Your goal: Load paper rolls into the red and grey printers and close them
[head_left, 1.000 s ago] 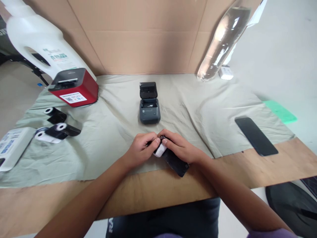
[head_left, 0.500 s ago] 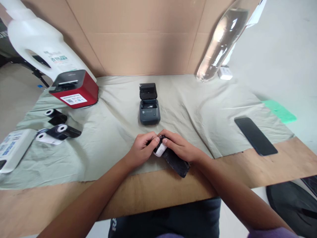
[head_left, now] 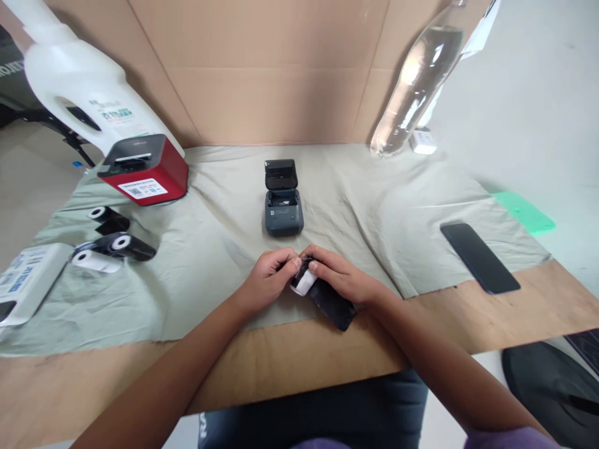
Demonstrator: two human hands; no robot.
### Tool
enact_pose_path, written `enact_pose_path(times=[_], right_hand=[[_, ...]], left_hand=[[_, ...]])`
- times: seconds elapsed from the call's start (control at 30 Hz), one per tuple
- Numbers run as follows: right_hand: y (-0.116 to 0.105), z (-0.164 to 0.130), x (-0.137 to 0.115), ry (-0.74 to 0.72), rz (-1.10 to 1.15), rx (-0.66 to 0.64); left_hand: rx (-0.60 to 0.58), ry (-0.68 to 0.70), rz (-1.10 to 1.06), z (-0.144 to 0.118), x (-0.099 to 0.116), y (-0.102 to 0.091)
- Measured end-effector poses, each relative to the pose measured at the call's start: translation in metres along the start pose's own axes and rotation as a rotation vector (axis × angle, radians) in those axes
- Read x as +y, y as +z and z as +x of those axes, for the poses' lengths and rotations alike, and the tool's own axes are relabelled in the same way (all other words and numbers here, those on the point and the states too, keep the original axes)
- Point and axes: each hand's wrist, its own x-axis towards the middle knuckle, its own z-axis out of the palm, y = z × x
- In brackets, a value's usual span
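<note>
Near the table's front edge, my left hand and my right hand pinch a small paper roll between them, thumbs on top. The roll shows a white and a black part. A loose black strip slants down from under my right hand; where it joins the roll is hidden. Both sets of fingers are closed, with the fingertips partly covered. Just beyond them stands a small dark portable printer, its lid raised and its inner bay showing.
To the left are several rolls, a red box-shaped device, a white device and a large white jug. A phone lies on the right. At the back are a clear bottle and cardboard.
Both hands stay almost in place around the paper roll. The loose black strip has shifted slightly. The whole view has moved a little; the printer stays open.
</note>
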Motion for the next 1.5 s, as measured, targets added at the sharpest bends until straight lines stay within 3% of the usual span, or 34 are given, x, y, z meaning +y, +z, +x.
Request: enact_pose_path(times=[0.33,0.7,0.9,1.17,1.5], right_hand=[[0.0,0.0,0.003,0.002,-0.055,-0.014],[0.001,0.009,0.008,0.094,0.01,0.151],[-0.004,0.011,0.007,0.288,0.013,0.194],[-0.015,0.007,0.002,0.434,-0.009,0.138],[-0.034,-0.002,-0.009,0.401,0.165,-0.008]], left_hand=[[-0.029,-0.084,-0.11,0.0,-0.009,-0.001],[0.098,0.046,0.24,0.004,-0.013,-0.003],[0.123,0.11,0.36,0.007,-0.011,-0.005],[0.111,0.185,0.379,0.007,-0.012,-0.003],[0.314,0.191,0.506,0.013,-0.014,-0.013]])
